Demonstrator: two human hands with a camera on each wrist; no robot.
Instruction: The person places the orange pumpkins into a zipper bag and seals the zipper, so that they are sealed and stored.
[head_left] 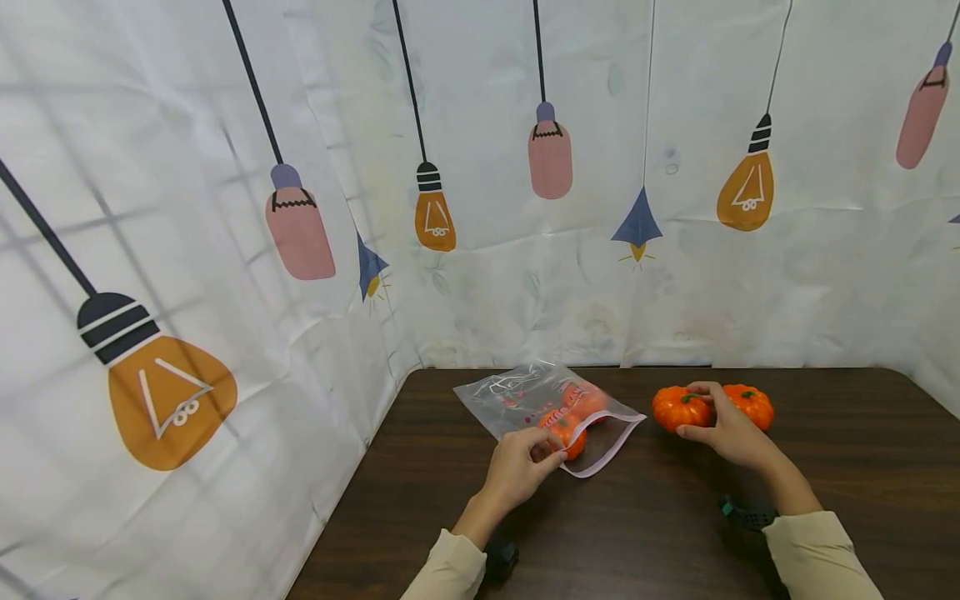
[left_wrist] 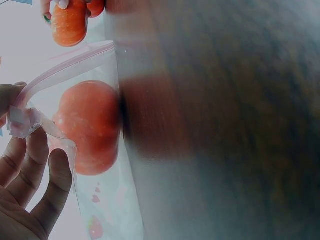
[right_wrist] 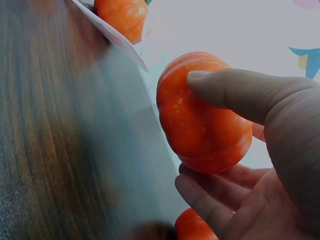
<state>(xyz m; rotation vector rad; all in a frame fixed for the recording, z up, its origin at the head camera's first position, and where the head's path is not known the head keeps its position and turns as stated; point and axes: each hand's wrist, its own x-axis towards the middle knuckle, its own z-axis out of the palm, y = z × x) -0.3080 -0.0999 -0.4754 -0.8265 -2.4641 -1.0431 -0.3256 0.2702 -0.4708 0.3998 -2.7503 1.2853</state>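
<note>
The orange pumpkin (head_left: 678, 409) was in my right grip (head_left: 731, 429), thumb pressed on one ribbed flank and fingers round the opposite side, at the right of the tabletop (head_left: 630, 533); whether it was fully clear of the wood I couldn't tell for certain. Its glossy skin suggested something light and stiff, likely a little slippery, so I judged the widest part of the flanks the safest hold and the small green stem a poor one. Just beside it stood a second pumpkin (head_left: 752, 406). Farther left lay the clear bag (head_left: 487, 392), thin and floppy, two more pumpkins (head_left: 585, 402) inside; my left grip (head_left: 520, 465) pinched its pale rim, the sturdiest place to hold, since the film would probably crumple anywhere else.
</note>
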